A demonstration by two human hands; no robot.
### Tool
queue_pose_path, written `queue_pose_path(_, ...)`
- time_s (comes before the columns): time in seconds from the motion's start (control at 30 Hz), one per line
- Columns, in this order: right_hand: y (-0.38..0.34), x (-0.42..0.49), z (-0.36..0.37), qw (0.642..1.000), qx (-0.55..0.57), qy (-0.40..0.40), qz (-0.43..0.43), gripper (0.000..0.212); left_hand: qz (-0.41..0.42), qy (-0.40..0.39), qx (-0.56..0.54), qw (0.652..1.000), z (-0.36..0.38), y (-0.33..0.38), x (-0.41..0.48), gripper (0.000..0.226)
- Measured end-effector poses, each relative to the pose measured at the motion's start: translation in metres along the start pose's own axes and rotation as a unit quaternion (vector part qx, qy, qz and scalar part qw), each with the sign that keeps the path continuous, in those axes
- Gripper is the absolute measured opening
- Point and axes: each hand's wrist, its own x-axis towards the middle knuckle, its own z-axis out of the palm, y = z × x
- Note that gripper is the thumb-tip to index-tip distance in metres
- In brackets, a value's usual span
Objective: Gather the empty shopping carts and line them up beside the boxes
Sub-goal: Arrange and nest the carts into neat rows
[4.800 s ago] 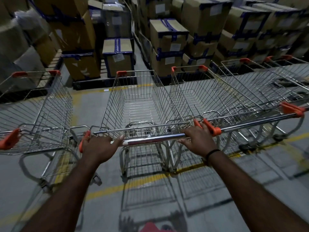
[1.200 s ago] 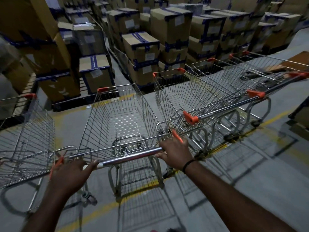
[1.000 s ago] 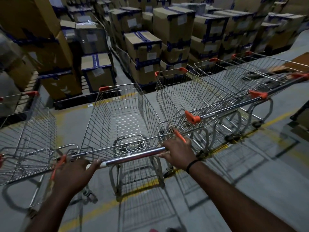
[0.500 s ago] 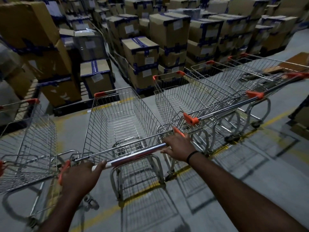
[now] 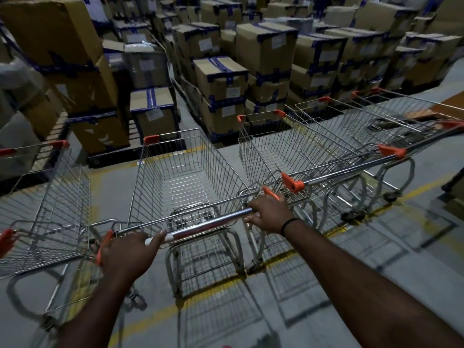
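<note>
Here, the empty wire cart [image 5: 185, 177], its chrome handle bar [image 5: 208, 224] capped in orange, stands nose toward the taped boxes [image 5: 221, 89], between neighbouring carts [image 5: 288, 149]. The left hand [image 5: 128, 249] and right hand [image 5: 270, 213] both grip the bar, as before; the cart has barely shifted.

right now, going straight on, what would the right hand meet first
Probably the rear wire wall of the middle cart, just past the handle the right hand grips; depth is unclear.

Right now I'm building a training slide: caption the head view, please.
Left hand and right hand grip the handle of an empty shopping cart, parked carts either side, cardboard boxes ahead.
</note>
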Motion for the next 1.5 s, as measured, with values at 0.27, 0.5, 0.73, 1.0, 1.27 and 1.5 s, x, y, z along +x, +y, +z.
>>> queue_pose_path(0.27, 0.004, 0.007, -0.001, 1.0, -0.005, -0.004, -0.006, 0.028, -0.001, -0.013, 0.003, 1.0, 0.009, -0.001, 0.009, 0.098)
queue_pose_path(0.5, 0.006, 0.011, 0.004, 0.999, -0.031, 0.02, -0.011, 0.034, -0.011, -0.018, -0.006, 1.0, 0.003, 0.0, 0.005, 0.097)
queue_pose_path(0.73, -0.001, 0.011, 0.001, 0.999, -0.052, 0.003, 0.006, 0.045, -0.005, -0.033, -0.067, 0.997, -0.003, -0.004, 0.005, 0.073)
queue_pose_path(1.0, -0.051, 0.023, 0.007, 0.999, 0.007, -0.001, -0.033, 0.088, -0.002, 0.078, -0.3, 0.951, -0.019, -0.026, -0.009, 0.026)
queue_pose_path(1.27, -0.174, 0.047, 0.029, 0.99, 0.06, 0.0, -0.131, 0.075, -0.056, 0.044, -0.357, 0.931, -0.045, -0.089, -0.019, 0.024)
queue_pose_path(1.5, -0.274, 0.058, 0.046, 0.973, 0.08, -0.022, -0.217, 0.065, -0.072, 0.042, -0.307, 0.948, -0.062, -0.145, -0.032, 0.047)
